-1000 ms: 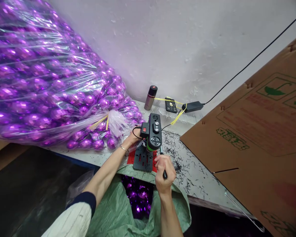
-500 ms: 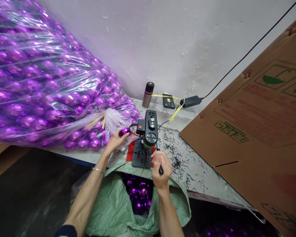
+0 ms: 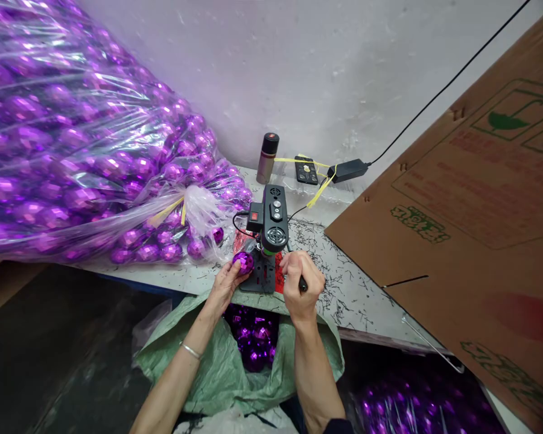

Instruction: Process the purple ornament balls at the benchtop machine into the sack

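A shiny purple faceted ball [image 3: 243, 263] is pinched in the fingers of my left hand [image 3: 226, 286], at the left side of a small black bench drill press [image 3: 275, 218]. My right hand [image 3: 302, 283] is wrapped round the black-tipped lever [image 3: 303, 284] at the machine's right. The slotted black base plate [image 3: 263, 277] stands on something red on the table. Below the table edge, a green woven sack [image 3: 185, 367] gapes open with several purple balls [image 3: 253, 346] inside. The tool tip under the machine's head is mostly hidden.
A large clear bag [image 3: 95, 150] of purple balls lies tied at the left. Behind stand a flask [image 3: 268, 158], a black remote-like device [image 3: 306, 170] and a power adapter [image 3: 347, 171] with yellow ties. A cardboard box [image 3: 457, 199] leans at right. Dark shavings [image 3: 326, 268] litter the table.
My left hand has come from the clear bag's opening to the machine's left side, now with a ball in its fingers. My right hand stays on the lever. The view has shifted slightly.
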The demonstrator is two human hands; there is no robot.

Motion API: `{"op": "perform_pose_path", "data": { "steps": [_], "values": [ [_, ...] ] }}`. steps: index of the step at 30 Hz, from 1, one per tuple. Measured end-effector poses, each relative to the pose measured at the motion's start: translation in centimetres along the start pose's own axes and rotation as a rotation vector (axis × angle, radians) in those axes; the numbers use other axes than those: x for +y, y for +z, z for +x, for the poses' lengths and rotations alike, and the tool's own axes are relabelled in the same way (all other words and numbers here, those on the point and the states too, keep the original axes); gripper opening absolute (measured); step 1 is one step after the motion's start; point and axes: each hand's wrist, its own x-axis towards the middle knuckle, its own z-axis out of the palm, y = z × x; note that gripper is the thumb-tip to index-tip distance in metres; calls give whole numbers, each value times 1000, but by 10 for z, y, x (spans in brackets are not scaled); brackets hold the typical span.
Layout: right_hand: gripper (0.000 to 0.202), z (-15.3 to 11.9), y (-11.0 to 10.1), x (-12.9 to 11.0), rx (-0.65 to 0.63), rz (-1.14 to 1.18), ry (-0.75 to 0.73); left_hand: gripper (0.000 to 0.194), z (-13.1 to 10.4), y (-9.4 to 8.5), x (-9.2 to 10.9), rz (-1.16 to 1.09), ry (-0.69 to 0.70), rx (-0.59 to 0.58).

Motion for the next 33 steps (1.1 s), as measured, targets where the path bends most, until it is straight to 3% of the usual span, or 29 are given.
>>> {"op": "perform_pose_path", "data": {
  "steps": [3, 7, 14, 20, 25, 33],
  "values": [
    [31, -1, -1, -1, -9, -3, -4, 65, 8, 5, -9, 154, 79, 14],
    [30, -3, -2, 0, -15, 1, -3, 61, 17, 6, -19, 400, 287, 1],
    [28, -8, -3, 2, -25, -9, -28, 55, 17, 2, -23, 935, 584, -51],
    [27, -10, -4, 1, -26, -9, -33, 51, 23, 7, -34, 1099, 866, -59],
    [27, -21, -3, 6, -25, -25, -61, 53, 29, 9, -39, 1042, 854, -63],
    [28, -60, 11, 36, 30, -53, -154, 53, 28, 8, -39, 962, 792, -74]
  ]
}}
